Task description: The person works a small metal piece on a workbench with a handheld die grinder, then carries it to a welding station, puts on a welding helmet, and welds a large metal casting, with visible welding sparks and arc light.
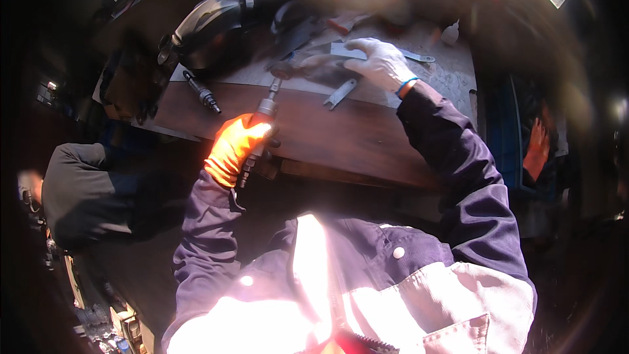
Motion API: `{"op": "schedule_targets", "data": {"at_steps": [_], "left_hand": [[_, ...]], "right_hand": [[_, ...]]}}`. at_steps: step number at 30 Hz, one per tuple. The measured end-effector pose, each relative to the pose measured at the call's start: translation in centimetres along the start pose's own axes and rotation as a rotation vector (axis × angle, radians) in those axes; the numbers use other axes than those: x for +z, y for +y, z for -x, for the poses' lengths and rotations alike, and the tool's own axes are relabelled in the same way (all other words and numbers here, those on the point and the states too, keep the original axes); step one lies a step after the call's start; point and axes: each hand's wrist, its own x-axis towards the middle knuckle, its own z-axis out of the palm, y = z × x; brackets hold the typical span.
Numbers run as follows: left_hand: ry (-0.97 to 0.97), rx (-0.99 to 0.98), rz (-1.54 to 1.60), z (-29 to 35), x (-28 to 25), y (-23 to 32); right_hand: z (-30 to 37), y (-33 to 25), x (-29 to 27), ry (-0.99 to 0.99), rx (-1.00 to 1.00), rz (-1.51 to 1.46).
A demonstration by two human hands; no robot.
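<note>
The left hand (237,143), in an orange glove, has its fingers wrapped round 1 straight grinder (267,106) at the worktop's (334,132) front edge, left of middle. Its long axis slants, head pointing away from the person and slightly right. The right hand (385,64), white-gloved, spreads thumb and forefinger at a metal strip (419,57); whether it grips, I cannot tell.

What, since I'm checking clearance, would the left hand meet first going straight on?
Leading with its tool, the left hand would probably meet the blurred grey piece just ahead, though the blur leaves depth unclear.
</note>
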Motion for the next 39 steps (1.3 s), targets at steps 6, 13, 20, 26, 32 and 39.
{"op": "schedule_targets", "data": {"at_steps": [6, 13, 20, 26, 32, 39], "left_hand": [[0.059, -0.002, -0.052, 0.3, 0.5, 1.1], [0.056, -0.036, -0.079, 0.8, -0.3, 0.4], [0.034, -0.044, -0.128, 0.1, 1.0, 1.6], [0.047, -0.089, -0.238, -0.2, 1.9, 4.2], [0.045, -0.046, -0.311, -1.9, 4.5, 5.8], [0.15, -0.009, -0.775, -7.0, 6.9, 6.3]], "right_hand": [[-2.2, -1.8, 4.8, 0.068, -0.018, 0.308], [-6.8, 0.2, 2.2, 0.165, 0.1, 0.368], [-11.5, -1.0, -1.1, 0.248, 0.156, 0.333], [-4.9, 1.6, -2.7, -0.24, -0.151, 0.091], [3.0, 1.9, 0.6, -0.242, -0.282, 0.165], [2.6, 0.7, -0.4, -0.381, 0.059, 0.215]]}}
